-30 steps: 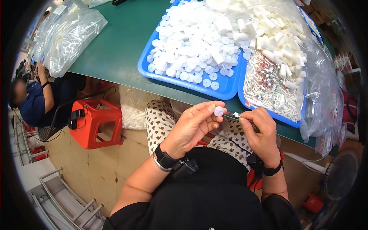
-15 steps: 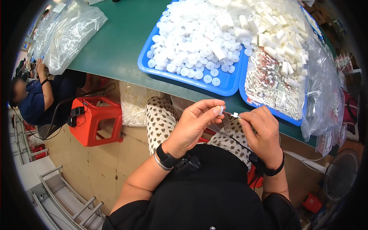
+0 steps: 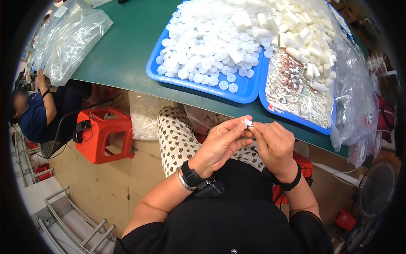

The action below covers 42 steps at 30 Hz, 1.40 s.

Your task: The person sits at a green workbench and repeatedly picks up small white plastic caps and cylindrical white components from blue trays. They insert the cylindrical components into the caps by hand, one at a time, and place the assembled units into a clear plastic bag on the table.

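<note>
Above my lap, by the table's front edge, my left hand (image 3: 220, 146) pinches a small white plastic piece (image 3: 248, 123) between thumb and fingers. My right hand (image 3: 275, 146) meets it there, its thumb and fingertips closed on a thin white part that is mostly hidden by the fingers. The fingertips of both hands nearly touch. Beyond them is a blue tray (image 3: 247, 98) heaped with translucent white discs and caps. To its right, another blue tray (image 3: 296, 121) holds small white tubes, reddish wired pieces and larger cream cylinders.
The green table (image 3: 127, 51) carries clear plastic bags at the left (image 3: 69, 42) and right (image 3: 353, 84). A red stool (image 3: 99, 139) stands left of my legs. Another person (image 3: 40, 110) sits at far left. At lower right is a black fan (image 3: 375, 186).
My right hand has moved left, bringing its thin white part against the white piece in my left hand. A gap showed between them before. The view has shifted slightly.
</note>
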Each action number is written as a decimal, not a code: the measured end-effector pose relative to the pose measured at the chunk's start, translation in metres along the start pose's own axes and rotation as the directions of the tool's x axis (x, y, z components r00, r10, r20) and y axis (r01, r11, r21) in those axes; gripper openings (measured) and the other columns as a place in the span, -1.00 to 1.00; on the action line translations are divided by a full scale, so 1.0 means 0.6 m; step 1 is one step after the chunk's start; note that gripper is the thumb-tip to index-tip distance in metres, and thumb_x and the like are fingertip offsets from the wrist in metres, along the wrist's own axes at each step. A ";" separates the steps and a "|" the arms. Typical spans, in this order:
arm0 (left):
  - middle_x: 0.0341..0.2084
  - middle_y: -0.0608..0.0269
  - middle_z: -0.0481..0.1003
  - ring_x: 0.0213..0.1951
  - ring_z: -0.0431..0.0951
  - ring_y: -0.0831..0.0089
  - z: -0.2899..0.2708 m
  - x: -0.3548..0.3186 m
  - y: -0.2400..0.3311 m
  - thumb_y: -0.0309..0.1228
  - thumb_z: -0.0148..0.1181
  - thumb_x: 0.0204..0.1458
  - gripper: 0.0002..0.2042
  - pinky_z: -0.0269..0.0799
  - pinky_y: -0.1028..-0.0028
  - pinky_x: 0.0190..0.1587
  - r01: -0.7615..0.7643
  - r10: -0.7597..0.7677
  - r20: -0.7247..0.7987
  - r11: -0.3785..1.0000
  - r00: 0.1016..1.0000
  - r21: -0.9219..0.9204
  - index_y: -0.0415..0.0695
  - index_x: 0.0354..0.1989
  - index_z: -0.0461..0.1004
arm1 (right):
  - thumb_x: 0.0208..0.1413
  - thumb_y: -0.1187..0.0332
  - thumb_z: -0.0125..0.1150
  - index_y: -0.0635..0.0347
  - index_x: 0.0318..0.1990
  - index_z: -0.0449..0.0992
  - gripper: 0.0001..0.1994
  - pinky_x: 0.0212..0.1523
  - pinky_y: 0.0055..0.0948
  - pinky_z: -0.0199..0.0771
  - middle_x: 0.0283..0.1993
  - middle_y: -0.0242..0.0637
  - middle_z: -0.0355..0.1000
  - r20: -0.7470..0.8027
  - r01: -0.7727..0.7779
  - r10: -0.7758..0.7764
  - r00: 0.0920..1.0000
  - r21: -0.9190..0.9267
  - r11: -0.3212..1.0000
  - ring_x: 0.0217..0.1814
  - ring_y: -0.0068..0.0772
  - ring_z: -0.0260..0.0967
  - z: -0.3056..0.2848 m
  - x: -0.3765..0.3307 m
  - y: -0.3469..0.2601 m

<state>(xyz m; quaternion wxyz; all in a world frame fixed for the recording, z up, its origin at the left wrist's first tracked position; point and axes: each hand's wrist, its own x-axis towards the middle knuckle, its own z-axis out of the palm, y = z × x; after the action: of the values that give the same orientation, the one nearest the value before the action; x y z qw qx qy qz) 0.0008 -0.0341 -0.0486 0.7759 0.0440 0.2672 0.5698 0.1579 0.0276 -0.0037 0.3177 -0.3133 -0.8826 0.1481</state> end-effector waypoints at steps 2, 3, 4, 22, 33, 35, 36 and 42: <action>-0.16 0.23 0.53 -0.16 0.55 0.52 0.003 0.004 0.001 -0.33 0.09 0.27 -0.66 0.51 0.45 -0.03 -0.037 0.039 -0.036 0.997 0.999 0.069 -0.32 0.10 0.40 | -0.05 0.58 0.33 0.30 -0.28 0.54 -0.85 -0.52 -0.37 0.36 -0.48 -0.23 0.46 0.043 -0.018 0.018 0.999 -0.001 1.000 -0.52 -0.26 0.39 -0.002 -0.001 0.000; -0.16 0.22 0.53 -0.16 0.56 0.52 0.002 0.004 0.002 -0.33 0.09 0.27 -0.66 0.51 0.46 -0.03 -0.055 0.064 -0.075 0.991 0.995 0.123 -0.32 0.09 0.41 | -0.05 0.57 0.33 0.30 -0.29 0.55 -0.85 -0.52 -0.37 0.36 -0.48 -0.23 0.46 0.063 -0.028 0.029 0.998 -0.002 1.000 -0.52 -0.26 0.39 -0.003 -0.001 -0.001; -0.16 0.19 0.53 -0.18 0.57 0.52 0.004 0.001 0.006 -0.33 0.09 0.27 -0.68 0.52 0.48 -0.06 -0.063 0.084 -0.114 0.983 0.990 0.174 -0.32 0.06 0.42 | -0.02 0.55 0.33 0.31 -0.28 0.56 -0.87 -0.51 -0.33 0.37 -0.47 -0.23 0.47 0.072 -0.032 0.028 0.997 0.054 0.998 -0.53 -0.24 0.38 -0.009 0.006 -0.004; -0.17 0.06 0.56 -0.22 0.60 0.46 0.009 -0.006 0.018 -0.30 0.09 0.27 -0.66 0.55 0.49 -0.08 -0.098 0.113 -0.099 0.984 0.989 0.150 -0.30 0.09 0.40 | -0.08 0.53 0.25 0.20 -0.39 0.48 -0.91 -0.32 -0.20 0.36 -0.42 -0.21 0.38 0.162 0.047 0.015 0.987 -0.371 0.928 -0.34 -0.12 0.38 -0.034 0.085 0.098; -0.10 0.07 0.52 -0.12 0.61 0.36 0.031 0.002 0.030 -0.28 0.05 0.29 -0.62 0.59 0.46 -0.08 -0.275 0.292 -0.126 0.951 0.948 0.141 -0.27 0.16 0.31 | 0.06 0.49 0.22 0.24 -0.21 0.44 -0.86 -0.32 -0.23 0.47 -0.35 -0.15 0.44 -0.045 -0.039 0.046 0.998 0.150 0.988 -0.31 -0.07 0.46 -0.068 0.047 0.062; -0.10 0.06 0.52 -0.11 0.61 0.34 0.034 0.003 0.033 -0.28 0.05 0.29 -0.61 0.60 0.45 -0.08 -0.297 0.311 -0.116 0.947 0.943 0.127 -0.27 0.18 0.29 | 0.12 0.47 0.24 0.23 -0.19 0.47 -0.87 -0.35 -0.26 0.48 -0.33 -0.16 0.46 0.021 -0.031 0.027 0.999 0.251 0.968 -0.36 -0.08 0.46 -0.069 0.027 0.045; -0.10 0.06 0.52 -0.10 0.61 0.33 0.037 0.006 0.031 -0.28 0.05 0.29 -0.60 0.60 0.44 -0.08 -0.301 0.316 -0.108 0.944 0.943 0.132 -0.28 0.18 0.29 | 0.11 0.47 0.25 0.25 -0.14 0.48 -0.82 -0.34 -0.27 0.48 -0.29 -0.18 0.48 0.025 -0.015 0.009 1.000 0.246 0.969 -0.35 -0.10 0.46 -0.068 0.020 0.041; -0.07 0.01 0.51 -0.08 0.61 0.26 0.035 0.001 0.021 -0.32 0.08 0.27 -0.59 0.59 0.42 -0.07 -0.309 0.328 -0.106 0.937 0.939 0.164 -0.30 0.19 0.27 | 0.06 0.49 0.30 0.30 -0.17 0.53 -0.82 -0.34 -0.32 0.51 -0.31 -0.19 0.53 -0.018 0.013 -0.009 1.000 0.206 0.978 -0.34 -0.19 0.51 -0.050 0.013 0.029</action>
<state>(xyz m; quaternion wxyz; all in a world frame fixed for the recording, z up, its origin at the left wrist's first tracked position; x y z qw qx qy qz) -0.0001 -0.0240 -0.0261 0.6487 0.1051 0.3477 0.6688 0.1810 0.0477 0.0147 0.3568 -0.2750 -0.8615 0.2342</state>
